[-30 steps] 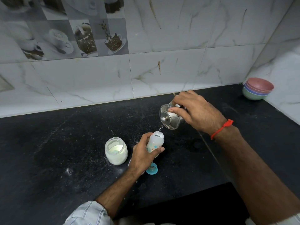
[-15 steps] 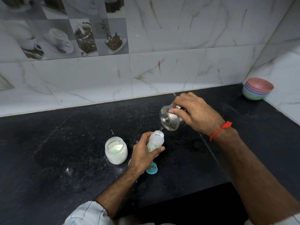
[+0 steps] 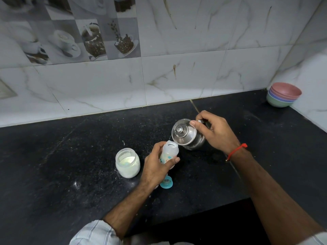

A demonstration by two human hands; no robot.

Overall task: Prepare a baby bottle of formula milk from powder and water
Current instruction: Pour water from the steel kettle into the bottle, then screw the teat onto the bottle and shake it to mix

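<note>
gripping bottle, left hand hides its base.

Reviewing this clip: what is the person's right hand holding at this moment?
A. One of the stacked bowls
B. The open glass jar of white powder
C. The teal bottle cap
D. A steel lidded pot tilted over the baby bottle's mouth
D: the right hand grips the steel lidded pot, tipped toward the open mouth of the baby bottle that the left hand holds.
</note>
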